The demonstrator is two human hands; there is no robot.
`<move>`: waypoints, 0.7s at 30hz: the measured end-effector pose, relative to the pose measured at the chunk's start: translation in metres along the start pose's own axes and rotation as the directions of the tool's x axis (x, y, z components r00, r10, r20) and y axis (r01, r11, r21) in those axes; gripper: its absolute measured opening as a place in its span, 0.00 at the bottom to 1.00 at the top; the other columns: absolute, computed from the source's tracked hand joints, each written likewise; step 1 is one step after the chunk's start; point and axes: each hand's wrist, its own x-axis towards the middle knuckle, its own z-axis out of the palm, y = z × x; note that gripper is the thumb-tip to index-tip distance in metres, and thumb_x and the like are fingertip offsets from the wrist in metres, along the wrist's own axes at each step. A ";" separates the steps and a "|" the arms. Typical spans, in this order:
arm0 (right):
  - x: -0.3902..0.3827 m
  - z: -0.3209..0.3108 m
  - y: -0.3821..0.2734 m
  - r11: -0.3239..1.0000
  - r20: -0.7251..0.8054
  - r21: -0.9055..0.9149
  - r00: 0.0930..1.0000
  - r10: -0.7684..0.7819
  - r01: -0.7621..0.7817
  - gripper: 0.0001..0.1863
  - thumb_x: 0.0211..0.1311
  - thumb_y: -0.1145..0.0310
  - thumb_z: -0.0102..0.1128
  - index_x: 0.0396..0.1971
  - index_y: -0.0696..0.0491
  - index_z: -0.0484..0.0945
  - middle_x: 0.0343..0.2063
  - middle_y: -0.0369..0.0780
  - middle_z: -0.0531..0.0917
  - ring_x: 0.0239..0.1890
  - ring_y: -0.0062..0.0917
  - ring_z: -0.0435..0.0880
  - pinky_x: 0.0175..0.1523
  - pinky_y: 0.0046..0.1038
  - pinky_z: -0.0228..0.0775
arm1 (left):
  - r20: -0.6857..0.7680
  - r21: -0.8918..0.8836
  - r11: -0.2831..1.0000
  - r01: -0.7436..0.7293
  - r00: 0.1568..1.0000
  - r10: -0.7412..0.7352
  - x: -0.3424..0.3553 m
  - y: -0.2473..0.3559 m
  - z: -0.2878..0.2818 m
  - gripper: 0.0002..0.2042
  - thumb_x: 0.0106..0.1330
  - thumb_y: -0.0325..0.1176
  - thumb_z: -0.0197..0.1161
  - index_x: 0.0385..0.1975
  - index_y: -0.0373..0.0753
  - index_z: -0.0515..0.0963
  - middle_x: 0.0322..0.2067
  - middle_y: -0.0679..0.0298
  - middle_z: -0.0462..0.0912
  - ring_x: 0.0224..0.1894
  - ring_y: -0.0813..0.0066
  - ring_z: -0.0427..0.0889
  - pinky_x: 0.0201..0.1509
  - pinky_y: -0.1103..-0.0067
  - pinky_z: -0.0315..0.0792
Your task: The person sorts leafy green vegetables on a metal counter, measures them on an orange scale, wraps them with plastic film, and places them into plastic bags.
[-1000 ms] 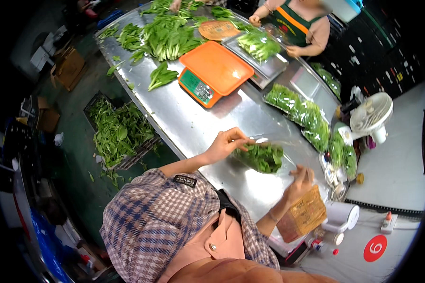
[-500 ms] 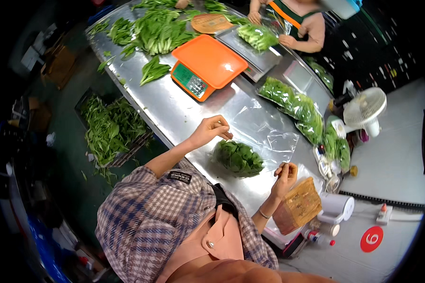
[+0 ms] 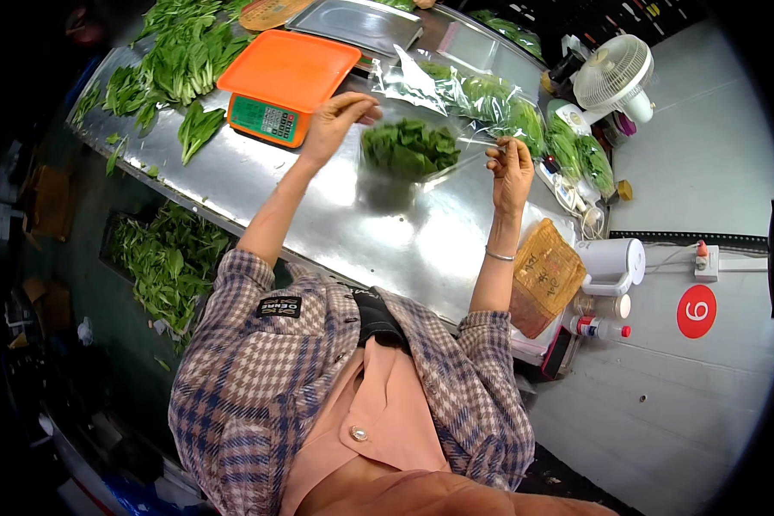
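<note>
A clear plastic bag [image 3: 445,176] with dark leafy greens [image 3: 410,148] inside hangs just above the steel table [image 3: 318,215], slightly blurred. My left hand [image 3: 340,125] pinches one top corner of the bag, beside the orange scale [image 3: 288,67]. At the opposite corner, my right hand [image 3: 512,172] is closed on the plastic, fingertips up. Between the two hands the film is stretched, and its far part lies near the packed bags of greens [image 3: 494,103].
Loose greens [image 3: 185,56] are heaped at the far left, with a crate of greens [image 3: 168,267] below the table's left edge. Along the right stand a white fan [image 3: 612,73], a brown paper-like packet [image 3: 546,275], a white jug [image 3: 612,265] and a bottle [image 3: 598,328].
Both hands have moved away from me, lifting the bag of greens off the table and tipping it. The head view has shifted, and the co-worker across the table is out of sight.
</note>
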 end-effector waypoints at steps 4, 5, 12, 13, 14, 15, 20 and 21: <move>-0.034 -0.029 0.017 0.999 0.103 0.035 0.995 0.010 -0.014 0.08 0.60 0.71 0.46 0.29 0.59 0.72 0.29 0.39 0.75 0.33 0.23 0.75 0.37 0.23 0.73 | 0.122 0.484 0.853 -0.196 0.980 0.155 -0.032 -0.009 -0.022 0.06 0.56 0.24 0.54 0.32 0.34 0.76 0.35 0.62 0.76 0.37 0.75 0.74 0.43 0.83 0.68; -0.047 -0.045 0.038 0.996 0.096 0.023 0.992 0.085 -0.088 0.07 0.59 0.72 0.47 0.29 0.60 0.73 0.31 0.40 0.75 0.36 0.24 0.75 0.40 0.26 0.72 | 0.221 0.634 0.714 -0.297 0.954 0.201 -0.046 -0.030 -0.031 0.07 0.55 0.23 0.54 0.32 0.35 0.77 0.37 0.63 0.75 0.39 0.74 0.73 0.45 0.82 0.67; -0.093 -0.067 0.124 0.804 -0.342 -0.025 0.761 0.552 -0.594 0.17 0.57 0.61 0.49 0.24 0.63 0.73 0.22 0.40 0.76 0.27 0.25 0.78 0.34 0.24 0.74 | -0.208 0.153 0.700 0.698 0.715 -0.668 -0.130 -0.110 -0.047 0.18 0.56 0.46 0.56 0.39 0.37 0.72 0.38 0.63 0.72 0.38 0.71 0.74 0.39 0.79 0.70; -0.090 -0.054 0.116 0.790 -0.344 -0.149 0.780 0.522 -0.595 0.18 0.56 0.59 0.50 0.22 0.62 0.72 0.18 0.41 0.75 0.25 0.25 0.77 0.29 0.24 0.73 | -0.291 0.134 0.635 0.761 0.643 -0.709 -0.123 -0.102 -0.036 0.23 0.55 0.49 0.55 0.41 0.36 0.68 0.38 0.61 0.73 0.36 0.72 0.75 0.37 0.80 0.71; -0.086 -0.064 0.122 0.704 -0.350 -0.300 0.761 0.546 -0.643 0.15 0.54 0.63 0.54 0.30 0.62 0.69 0.18 0.42 0.74 0.23 0.24 0.77 0.28 0.24 0.73 | -0.355 0.110 0.573 0.812 0.570 -0.741 -0.112 -0.097 -0.022 0.27 0.54 0.52 0.55 0.43 0.34 0.65 0.38 0.59 0.73 0.34 0.73 0.76 0.34 0.81 0.71; -0.087 -0.055 0.120 0.734 -0.310 -0.300 0.790 0.529 -0.609 0.16 0.52 0.66 0.55 0.35 0.62 0.67 0.18 0.42 0.74 0.23 0.24 0.77 0.28 0.23 0.73 | -0.322 0.087 0.537 0.839 0.534 -0.782 -0.108 -0.096 -0.014 0.29 0.51 0.52 0.58 0.43 0.33 0.62 0.36 0.56 0.74 0.31 0.73 0.77 0.31 0.81 0.72; -0.099 -0.056 0.118 0.732 -0.215 -0.455 0.860 0.462 -0.507 0.24 0.50 0.77 0.53 0.48 0.59 0.59 0.23 0.43 0.77 0.25 0.25 0.78 0.28 0.22 0.71 | -0.222 0.256 0.488 0.835 0.542 -0.811 -0.106 -0.109 -0.005 0.24 0.51 0.41 0.60 0.41 0.31 0.63 0.26 0.59 0.77 0.23 0.76 0.77 0.22 0.84 0.70; -0.102 -0.059 0.114 0.750 -0.217 -0.411 0.855 0.471 -0.517 0.23 0.52 0.76 0.50 0.50 0.60 0.59 0.26 0.45 0.78 0.25 0.22 0.78 0.29 0.20 0.72 | -0.189 0.259 0.489 0.833 0.541 -0.820 -0.105 -0.108 -0.009 0.20 0.50 0.36 0.59 0.40 0.31 0.65 0.27 0.58 0.78 0.24 0.75 0.77 0.24 0.83 0.71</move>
